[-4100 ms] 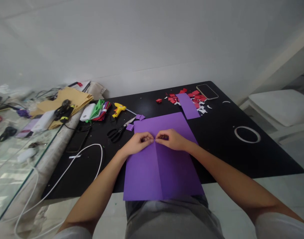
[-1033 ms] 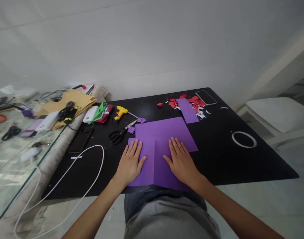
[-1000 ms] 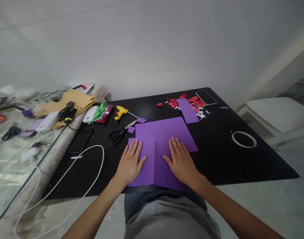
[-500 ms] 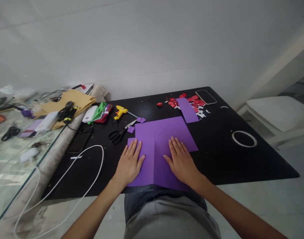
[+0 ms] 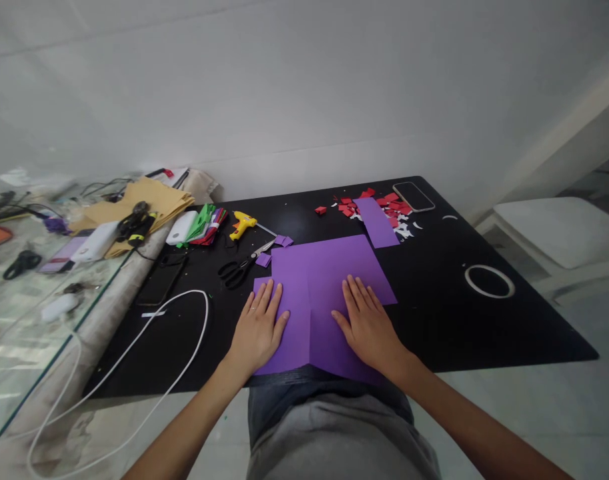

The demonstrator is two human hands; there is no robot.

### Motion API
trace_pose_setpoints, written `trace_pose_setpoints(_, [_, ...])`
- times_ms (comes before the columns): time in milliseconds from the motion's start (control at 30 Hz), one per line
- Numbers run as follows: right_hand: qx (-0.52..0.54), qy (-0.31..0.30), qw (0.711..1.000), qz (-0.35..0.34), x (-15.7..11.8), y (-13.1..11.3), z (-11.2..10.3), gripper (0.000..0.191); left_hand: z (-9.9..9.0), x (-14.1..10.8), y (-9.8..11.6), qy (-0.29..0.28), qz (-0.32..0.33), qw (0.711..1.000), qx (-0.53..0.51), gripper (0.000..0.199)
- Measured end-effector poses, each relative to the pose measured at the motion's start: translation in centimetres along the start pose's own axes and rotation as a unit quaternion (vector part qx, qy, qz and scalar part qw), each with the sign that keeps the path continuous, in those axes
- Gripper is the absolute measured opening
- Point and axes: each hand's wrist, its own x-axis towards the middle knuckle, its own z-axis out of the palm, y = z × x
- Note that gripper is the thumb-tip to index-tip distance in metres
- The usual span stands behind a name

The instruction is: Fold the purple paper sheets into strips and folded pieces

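Note:
A creased sheet of purple paper [image 5: 320, 333] lies at the near edge of the black table, overlapping another purple sheet [image 5: 329, 252] behind it. On its left part rests my left hand [image 5: 260, 325], flat with the fingers stretched out. My right hand [image 5: 368, 325] lies open on the right part, palm down, fingers slightly spread. An upright crease runs between the two hands, and the paper's near edge rises a little there. Black-handled scissors [image 5: 239, 270] and small purple paper pieces [image 5: 263, 260] are just beyond my left hand.
A yellow glue gun [image 5: 243, 224] stands behind the scissors. At the back right, a purple strip [image 5: 377, 223] covers part of the red paper scraps [image 5: 392, 203], near a phone [image 5: 413, 197]. A white ring [image 5: 489, 281] lies right; a white cable [image 5: 204, 327] loops at left.
My right hand has shifted slightly to the right on the paper. My left hand stays pressed flat in nearly the same place, and the crease looks somewhat flatter.

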Motion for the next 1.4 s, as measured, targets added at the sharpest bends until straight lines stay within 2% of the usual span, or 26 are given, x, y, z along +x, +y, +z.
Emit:
trace_pose_setpoints(200, [-0.002,-0.007,1.0,-0.006,1.1,0.6,-0.9,0.076,-0.2,0.8,0.6,0.001,-0.03,1.0,0.008,0.063])
trace_pose_setpoints(367, [0.031,-0.002,0.999,-0.026,0.3,-0.9,-1.3,0.074,-1.2,1.5,1.5,0.014,-0.059,0.998,0.005,0.065])
trace_pose_setpoints(467, [0.042,-0.003,0.999,-0.02,-1.2,-2.3,-0.7,0.076,-1.4,0.5,2.1,0.026,-0.051,0.998,-0.006,0.063])
trace_pose_setpoints(600, [0.029,0.004,1.0,0.005,-2.2,-3.1,0.2,0.078,-0.7,-1.4,2.4,0.012,-0.041,0.999,0.001,0.065])
trace_pose_setpoints(733, [0.02,0.016,1.0,-0.008,-2.3,-2.7,0.5,0.08,-0.1,-2.0,2.4,0.008,-0.042,0.999,0.012,0.066])
trace_pose_setpoints(967, [0.004,0.035,0.999,-0.025,-2.4,-2.0,0.4,0.084,-0.2,-2.1,2.4,0.017,-0.043,0.999,0.029,0.065])
trace_pose_setpoints(1400, [0.004,0.033,0.999,-0.034,-2.6,-1.3,0.4,0.09,-0.2,-2.1,2.3,0.023,-0.043,0.999,0.01,0.065])
